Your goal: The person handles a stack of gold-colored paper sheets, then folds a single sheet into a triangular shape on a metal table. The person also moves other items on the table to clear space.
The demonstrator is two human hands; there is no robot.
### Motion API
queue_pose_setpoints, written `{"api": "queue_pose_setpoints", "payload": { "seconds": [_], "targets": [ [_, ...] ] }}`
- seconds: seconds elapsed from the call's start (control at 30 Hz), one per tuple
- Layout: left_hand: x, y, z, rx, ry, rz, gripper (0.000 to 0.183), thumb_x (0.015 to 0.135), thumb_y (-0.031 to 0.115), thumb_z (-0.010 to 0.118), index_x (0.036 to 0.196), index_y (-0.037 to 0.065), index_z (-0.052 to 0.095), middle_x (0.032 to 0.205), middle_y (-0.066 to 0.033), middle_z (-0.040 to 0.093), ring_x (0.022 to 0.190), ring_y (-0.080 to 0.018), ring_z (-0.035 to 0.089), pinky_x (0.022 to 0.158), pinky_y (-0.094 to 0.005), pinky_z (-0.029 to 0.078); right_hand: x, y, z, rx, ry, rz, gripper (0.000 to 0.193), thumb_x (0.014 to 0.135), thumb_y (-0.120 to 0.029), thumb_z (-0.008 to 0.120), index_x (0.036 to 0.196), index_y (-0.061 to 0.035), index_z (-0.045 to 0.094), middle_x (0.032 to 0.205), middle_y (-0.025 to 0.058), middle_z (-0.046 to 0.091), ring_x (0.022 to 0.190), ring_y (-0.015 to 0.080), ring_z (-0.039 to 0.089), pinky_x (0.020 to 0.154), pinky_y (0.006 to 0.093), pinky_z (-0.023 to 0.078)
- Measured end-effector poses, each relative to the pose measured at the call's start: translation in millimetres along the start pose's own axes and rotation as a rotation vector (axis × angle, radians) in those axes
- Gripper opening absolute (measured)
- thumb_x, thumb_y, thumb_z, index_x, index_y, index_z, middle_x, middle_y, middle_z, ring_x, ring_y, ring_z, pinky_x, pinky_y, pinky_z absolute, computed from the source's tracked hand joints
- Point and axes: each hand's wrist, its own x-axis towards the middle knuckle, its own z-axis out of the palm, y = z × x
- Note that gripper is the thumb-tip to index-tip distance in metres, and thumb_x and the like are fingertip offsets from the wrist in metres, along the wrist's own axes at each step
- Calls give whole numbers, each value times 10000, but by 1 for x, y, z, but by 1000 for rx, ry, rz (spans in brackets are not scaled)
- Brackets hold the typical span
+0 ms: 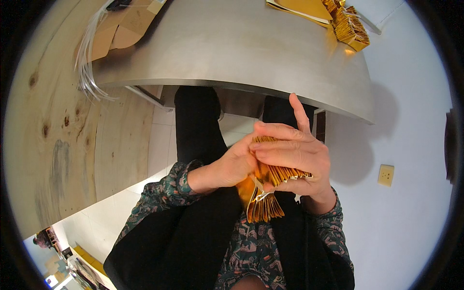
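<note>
A stack of pleated gold foil paper (pixel 284 173) is gathered between my hands, above my lap. My right hand (pixel 304 157) wraps over the upper part of it, with the index finger stretched upward. Pressed close to its left side is my left hand (pixel 232 162), the fingers closed on the foil and partly hidden behind it. A thin white tie (pixel 262 194) crosses the stack near its middle. Below the tie the folds fan out toward my body.
The curved edge of a metal table (pixel 232 48) lies ahead. Gold sheets (pixel 309 10) and other pleated gold bundles (pixel 352 30) rest at its far right. White strips (pixel 87 67) hang beside a cardboard box (pixel 128 29) at the left, near a wooden board (pixel 72 135). A wall (pixel 411 135) stands to the right.
</note>
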Motion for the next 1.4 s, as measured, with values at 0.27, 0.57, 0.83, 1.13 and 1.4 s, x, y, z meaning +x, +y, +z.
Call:
{"api": "queue_pose_setpoints", "payload": {
  "seconds": [0.27,0.57,0.83,1.13,1.4],
  "targets": [
    [-4,4,0,-92,-94,-209,570,1127,482,333,1474,30,365,1209,-129,634,993,-211,722,873,-318,599,0,0,-3,-72,49,10,433,767,-300,872,1139,-95,788,1141,55,788,1266,289,666,1263,645,107],
    [-3,5,3,-49,-106,-194,584,1123,501,336,1443,16,402,1163,-147,661,935,-240,745,812,-340,627,-3,5,-2,33,96,-54,345,796,-237,856,1103,-95,787,1116,66,792,1257,304,668,1250,638,175],
    [-1,1,12,63,29,-23,544,1104,461,450,1358,-14,522,1123,-168,704,883,-243,766,766,-350,645,-1,5,-1,73,124,3,325,774,-223,874,1065,-102,795,1083,59,798,1216,287,692,1251,627,175],
    [-4,4,4,346,-31,-28,412,1007,290,643,1342,61,577,1158,-95,706,1070,-216,711,950,-379,578,-2,4,2,30,137,-65,381,753,-273,905,1068,-92,789,1070,75,798,1170,294,709,1246,632,189],
    [-13,-3,-1,-67,-30,-178,551,954,295,731,1427,115,514,1361,-84,614,1208,-214,631,1044,-382,513,-8,5,2,107,240,-94,442,726,-294,932,1079,-86,767,1083,81,792,1214,332,673,1220,634,254]
  ]
}}
